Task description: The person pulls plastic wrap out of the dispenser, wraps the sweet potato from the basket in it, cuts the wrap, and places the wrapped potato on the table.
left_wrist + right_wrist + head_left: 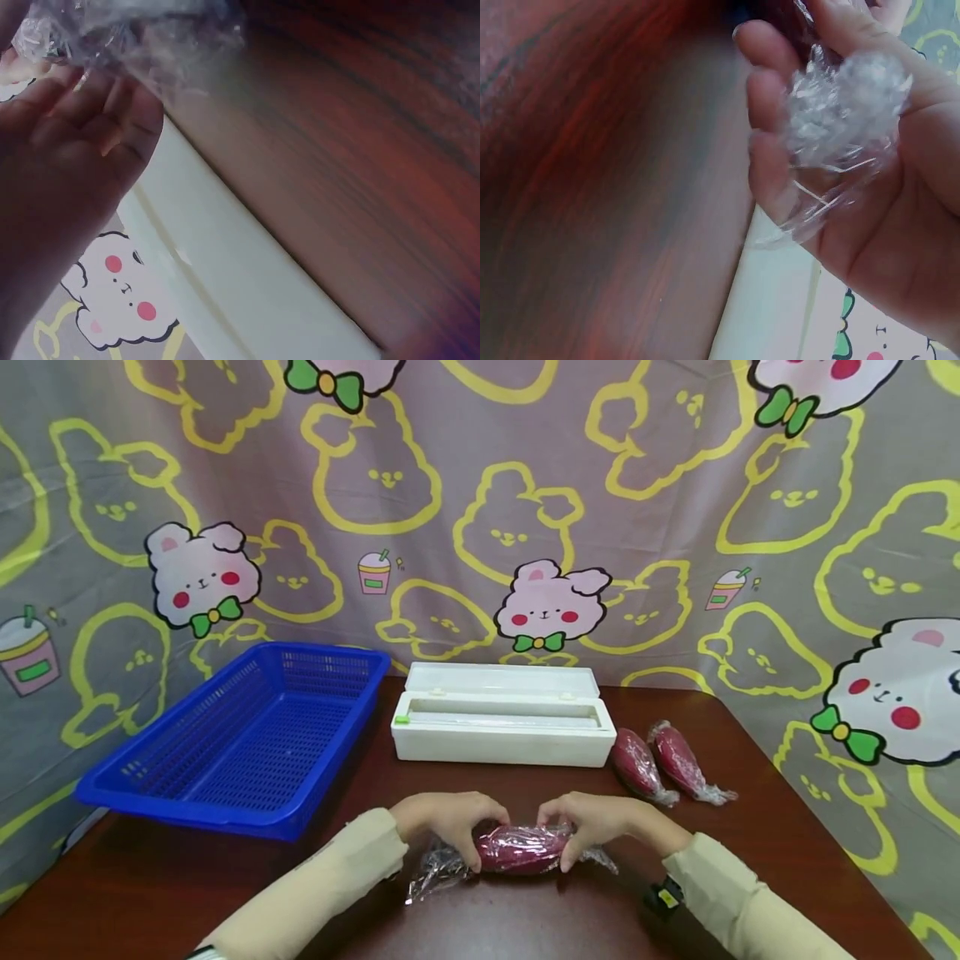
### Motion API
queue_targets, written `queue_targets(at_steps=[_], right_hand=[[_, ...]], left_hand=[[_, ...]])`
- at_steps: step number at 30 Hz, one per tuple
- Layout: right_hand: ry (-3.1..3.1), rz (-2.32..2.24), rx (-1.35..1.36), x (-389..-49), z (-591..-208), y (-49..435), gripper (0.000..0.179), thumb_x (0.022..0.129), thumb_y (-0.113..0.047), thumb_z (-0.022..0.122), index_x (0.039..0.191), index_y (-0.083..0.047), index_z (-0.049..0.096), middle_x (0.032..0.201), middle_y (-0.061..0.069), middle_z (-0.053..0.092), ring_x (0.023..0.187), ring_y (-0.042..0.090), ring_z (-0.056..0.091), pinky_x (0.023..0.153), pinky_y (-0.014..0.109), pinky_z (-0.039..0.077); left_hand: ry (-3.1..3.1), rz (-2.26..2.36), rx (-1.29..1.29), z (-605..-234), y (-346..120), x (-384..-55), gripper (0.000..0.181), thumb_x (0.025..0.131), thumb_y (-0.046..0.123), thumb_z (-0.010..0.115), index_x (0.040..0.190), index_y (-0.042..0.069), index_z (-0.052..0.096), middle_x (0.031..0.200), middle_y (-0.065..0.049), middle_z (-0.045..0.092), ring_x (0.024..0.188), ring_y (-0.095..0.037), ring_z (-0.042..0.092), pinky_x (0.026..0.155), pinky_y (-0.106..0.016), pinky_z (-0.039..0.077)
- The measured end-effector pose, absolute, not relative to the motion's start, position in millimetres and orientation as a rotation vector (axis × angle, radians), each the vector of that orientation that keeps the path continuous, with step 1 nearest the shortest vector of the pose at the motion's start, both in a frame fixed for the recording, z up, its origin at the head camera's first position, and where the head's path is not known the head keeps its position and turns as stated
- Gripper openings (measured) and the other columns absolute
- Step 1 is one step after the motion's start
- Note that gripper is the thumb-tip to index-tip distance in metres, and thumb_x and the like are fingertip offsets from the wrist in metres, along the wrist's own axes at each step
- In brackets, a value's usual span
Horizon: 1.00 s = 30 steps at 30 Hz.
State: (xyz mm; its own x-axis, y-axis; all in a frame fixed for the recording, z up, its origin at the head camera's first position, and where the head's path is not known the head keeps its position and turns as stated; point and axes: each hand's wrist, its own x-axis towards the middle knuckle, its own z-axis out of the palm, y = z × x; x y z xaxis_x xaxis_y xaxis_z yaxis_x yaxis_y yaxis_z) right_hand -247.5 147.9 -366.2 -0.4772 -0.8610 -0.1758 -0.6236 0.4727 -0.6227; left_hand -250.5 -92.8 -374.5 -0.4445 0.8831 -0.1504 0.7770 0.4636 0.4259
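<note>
In the head view, a dark red, long vegetable [523,850] that looks like a sweet potato lies level in clear cling film near the front of the table. My left hand [459,823] grips its left end, thumb in front and fingers behind. At the right end my right hand [594,823] holds it the same way. Loose film [438,870] spreads out beyond the left hand, and a twisted tail [602,858] sticks out past the right. Crumpled film [844,109] sits by the palm in the right wrist view. The left wrist view has film [135,34] above the fingers.
Behind the hands stands a white cling film dispenser [502,748], its lid [502,678] raised and a film roll inside. Two more wrapped red vegetables [636,762] lie at its right. A blue plastic basket [300,802] occupies the left, before a patterned curtain [420,452].
</note>
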Motion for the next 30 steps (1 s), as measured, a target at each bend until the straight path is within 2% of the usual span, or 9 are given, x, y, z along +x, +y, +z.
queue_targets(at_steps=[4,9,13,16,21,24,30], right_hand=[[2.274,-0.65,-1.29,-251.9,-367.7,150.4,0.029,0.07,-0.021,0.075,0.093,-0.011,0.061,0.081,-0.013,0.053,0.073,0.001,0.045,0.065,0.019,0.041],[2.416,-0.484,-1.43,-256.2,-367.0,150.6,0.032,0.066,-0.029,0.076,0.091,-0.011,0.068,0.079,-0.013,0.049,0.075,0.004,0.042,0.066,0.02,0.036],[2.393,-0.522,-1.424,-258.4,-367.4,148.2,0.035,0.064,-0.022,0.077,0.095,-0.006,0.069,0.082,-0.01,0.058,0.074,0.001,0.048,0.067,0.018,0.041],[2.377,-0.607,-1.361,-260.0,-369.9,147.5,0.041,0.064,-0.017,0.077,0.1,-0.002,0.066,0.085,-0.008,0.062,0.07,0.001,0.05,0.063,0.018,0.045],[2.422,-0.61,-1.384,-260.6,-374.3,149.9,0.034,0.066,-0.017,0.075,0.096,-0.005,0.065,0.072,-0.009,0.057,0.061,0.0,0.045,0.055,0.017,0.042],[2.42,-0.601,-1.417,-260.7,-376.1,152.8,0.03,0.07,-0.016,0.073,0.097,-0.005,0.065,0.072,-0.009,0.057,0.062,-0.001,0.045,0.056,0.017,0.042],[2.377,-0.628,-1.387,-265.5,-378.6,157.3,0.024,0.076,-0.011,0.068,0.097,-0.001,0.066,0.073,-0.009,0.058,0.064,-0.002,0.046,0.058,0.017,0.044]], left_hand=[[2.359,0.453,1.45,-376.3,-93.5,-252.3,0.05,0.059,0.011,0.077,0.106,0.004,0.062,0.088,0.005,0.054,0.082,-0.004,0.047,0.076,-0.015,0.038],[2.389,0.514,1.354,-377.6,-93.3,-255.7,0.052,0.063,0.009,0.076,0.112,0.0,0.059,0.095,0.003,0.06,0.084,-0.001,0.051,0.076,-0.014,0.041],[2.417,0.523,1.319,-375.6,-93.5,-257.5,0.05,0.064,0.007,0.075,0.111,-0.001,0.058,0.094,0.001,0.062,0.082,-0.001,0.052,0.074,-0.015,0.042],[2.395,0.547,1.308,-375.1,-94.9,-258.9,0.049,0.065,0.006,0.075,0.11,-0.002,0.059,0.093,0.001,0.063,0.081,-0.002,0.053,0.073,-0.015,0.043],[2.379,0.705,1.23,-376.3,-99.7,-261.5,0.05,0.072,0.007,0.073,0.116,-0.005,0.055,0.108,-0.01,0.061,0.095,-0.01,0.056,0.08,-0.018,0.043],[2.44,0.771,1.232,-376.8,-102.3,-262.0,0.048,0.074,0.008,0.072,0.118,-0.002,0.055,0.113,-0.01,0.059,0.098,-0.013,0.055,0.081,-0.021,0.043],[2.661,0.659,1.327,-374.1,-104.0,-261.9,0.027,0.075,0.017,0.072,0.1,0.01,0.067,0.088,0.004,0.058,0.078,-0.007,0.051,0.069,-0.02,0.043]])
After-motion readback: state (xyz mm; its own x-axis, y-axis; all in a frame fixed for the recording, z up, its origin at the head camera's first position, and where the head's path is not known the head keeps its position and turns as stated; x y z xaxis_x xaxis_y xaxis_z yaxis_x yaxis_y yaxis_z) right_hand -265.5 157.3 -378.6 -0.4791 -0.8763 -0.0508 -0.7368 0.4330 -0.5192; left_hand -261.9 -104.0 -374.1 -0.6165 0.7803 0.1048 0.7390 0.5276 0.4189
